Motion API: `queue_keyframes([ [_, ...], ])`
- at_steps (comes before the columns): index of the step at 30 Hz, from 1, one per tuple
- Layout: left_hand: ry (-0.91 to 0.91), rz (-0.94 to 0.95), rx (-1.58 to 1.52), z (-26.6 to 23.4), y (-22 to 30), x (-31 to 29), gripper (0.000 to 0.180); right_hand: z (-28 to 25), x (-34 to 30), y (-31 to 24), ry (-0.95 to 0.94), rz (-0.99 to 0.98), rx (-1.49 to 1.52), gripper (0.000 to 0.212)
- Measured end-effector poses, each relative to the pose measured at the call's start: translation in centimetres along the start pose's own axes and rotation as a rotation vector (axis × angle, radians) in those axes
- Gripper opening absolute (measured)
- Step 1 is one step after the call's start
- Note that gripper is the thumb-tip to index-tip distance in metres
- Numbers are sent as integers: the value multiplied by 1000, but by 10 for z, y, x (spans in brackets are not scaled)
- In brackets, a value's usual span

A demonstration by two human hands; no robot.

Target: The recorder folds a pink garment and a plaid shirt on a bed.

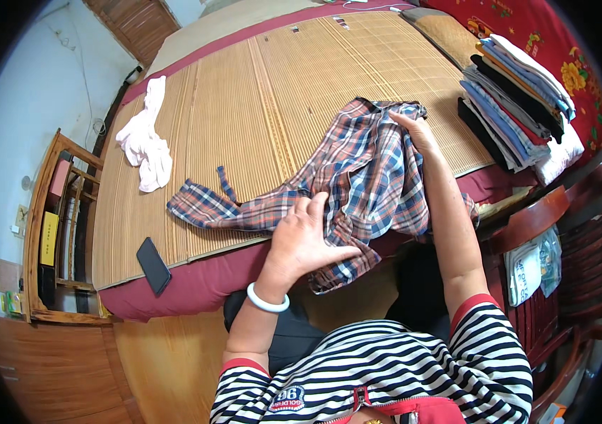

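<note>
A crumpled plaid shirt [375, 180] in blue, orange and white lies at the near edge of the bed. One sleeve [205, 205] stretches out to the left, and the lower part hangs over the edge. My left hand [304, 233] rests over the middle of the shirt, fingers and thumb spread apart. At the shirt's far right end, by the collar, my right hand [414, 131] has its thumb on top of the cloth; its other fingers are mostly hidden, apparently round the fabric.
A bamboo mat [244, 120] covers the bed. White clothing [147, 141] lies at the left, a black phone [153, 266] at the near left edge. Folded clothes [513, 99] are stacked at the right. A dark wooden chair [569, 261] holds a plastic-wrapped packet [530, 265].
</note>
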State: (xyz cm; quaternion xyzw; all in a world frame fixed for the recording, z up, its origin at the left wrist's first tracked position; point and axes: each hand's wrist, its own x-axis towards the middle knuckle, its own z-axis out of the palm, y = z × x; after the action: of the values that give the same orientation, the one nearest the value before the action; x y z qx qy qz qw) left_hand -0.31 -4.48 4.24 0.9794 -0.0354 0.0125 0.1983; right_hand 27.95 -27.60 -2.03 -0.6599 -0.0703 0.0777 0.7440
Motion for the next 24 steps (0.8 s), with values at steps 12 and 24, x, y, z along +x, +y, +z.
queue_keyframes([
  [12,27,16,-445,-1,-41,7,29,-9,-19,-18,96,-140,-367,26],
  [24,205,26,-1072,-2,-73,14,34,-51,-7,-16,153,-160,-918,38],
])
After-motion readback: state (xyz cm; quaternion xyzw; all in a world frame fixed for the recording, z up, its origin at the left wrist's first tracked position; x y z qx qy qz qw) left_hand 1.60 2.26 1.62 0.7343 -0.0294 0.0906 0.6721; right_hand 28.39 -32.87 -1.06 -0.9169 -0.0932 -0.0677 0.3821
